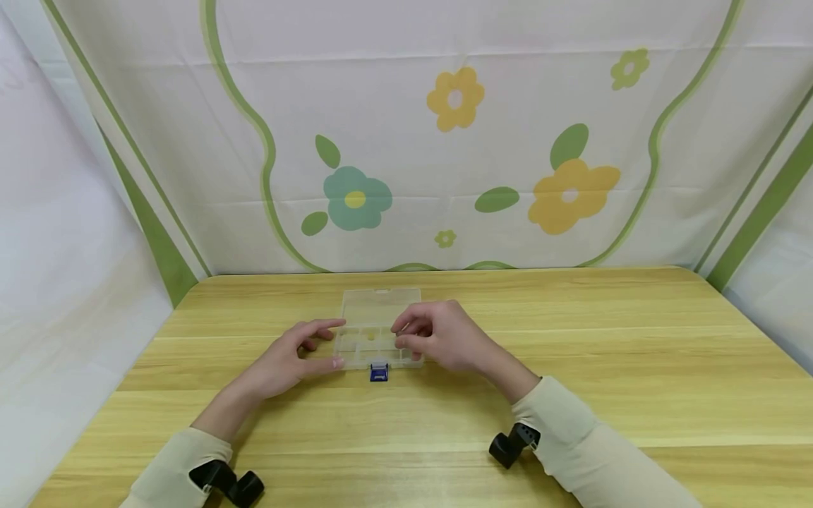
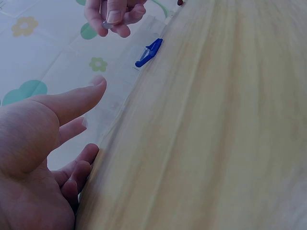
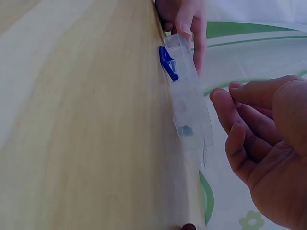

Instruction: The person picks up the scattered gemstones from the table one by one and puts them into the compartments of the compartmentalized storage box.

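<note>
A clear plastic compartment box [image 1: 368,356] lies on the table with its lid [image 1: 380,305] swung back. Its blue latch [image 1: 379,372] hangs at the near side. My left hand [image 1: 288,358] rests at the box's left end, thumb at the near corner and index finger stretched along the far side. Over the right compartments, my right hand [image 1: 444,337] pinches a small greyish piece [image 2: 107,25] between thumb and fingertips; its kind cannot be told. Inside one compartment lies a small dark blue-grey thing [image 3: 187,130].
The wooden table [image 1: 406,437] reaches back to a flower-printed cloth [image 1: 406,162]. A small dark red round thing [image 3: 188,226] sits beyond the box's right end. Black wrist cameras are strapped to both sleeves [image 1: 571,423].
</note>
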Demonstrator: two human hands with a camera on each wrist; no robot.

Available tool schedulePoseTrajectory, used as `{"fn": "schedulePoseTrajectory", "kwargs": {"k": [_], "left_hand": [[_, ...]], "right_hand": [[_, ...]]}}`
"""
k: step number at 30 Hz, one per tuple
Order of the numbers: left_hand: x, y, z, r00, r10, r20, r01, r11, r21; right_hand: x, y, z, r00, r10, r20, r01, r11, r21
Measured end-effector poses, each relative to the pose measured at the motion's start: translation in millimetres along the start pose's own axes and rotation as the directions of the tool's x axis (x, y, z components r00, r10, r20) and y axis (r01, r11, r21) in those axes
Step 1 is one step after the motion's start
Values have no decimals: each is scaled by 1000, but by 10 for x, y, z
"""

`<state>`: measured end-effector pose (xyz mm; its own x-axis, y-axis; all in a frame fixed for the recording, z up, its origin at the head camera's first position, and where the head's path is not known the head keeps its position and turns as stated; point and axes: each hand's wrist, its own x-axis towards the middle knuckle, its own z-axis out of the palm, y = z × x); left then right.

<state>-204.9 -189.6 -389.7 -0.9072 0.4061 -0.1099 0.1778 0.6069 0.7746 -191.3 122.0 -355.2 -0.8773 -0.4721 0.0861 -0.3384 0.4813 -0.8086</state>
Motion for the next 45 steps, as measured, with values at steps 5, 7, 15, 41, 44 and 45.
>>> {"fn": "schedulePoseTrajectory", "kwargs": {"k": [5, 7, 15, 41, 44, 45], "left_hand": [[1, 0, -4, 1000, 1, -1, -1, 1000, 2], [2, 3, -4, 1000, 6, -1, -6, 1000, 5], [17, 7, -2, 1000, 22, 3, -22, 1000, 10], [16, 21, 7, 1000, 27, 3, -27, 1000, -5], [7, 23, 1, 1000, 28, 2, -28, 1000, -5], [5, 22, 2, 1000, 27, 1, -27, 1000, -5]], "right_hand": [[5, -31, -37, 1000, 11, -19, -11, 1000, -14], [5, -36, -87, 999, 11, -32, -11, 1000, -11], [12, -57, -242, 999, 21, -30, -20, 999, 32], [117, 24, 72, 996, -36, 83, 52, 979, -199], [112, 21, 82, 996, -33, 89, 51, 976, -212], [109, 20, 83, 995, -32, 91, 51, 975, -217]]}}
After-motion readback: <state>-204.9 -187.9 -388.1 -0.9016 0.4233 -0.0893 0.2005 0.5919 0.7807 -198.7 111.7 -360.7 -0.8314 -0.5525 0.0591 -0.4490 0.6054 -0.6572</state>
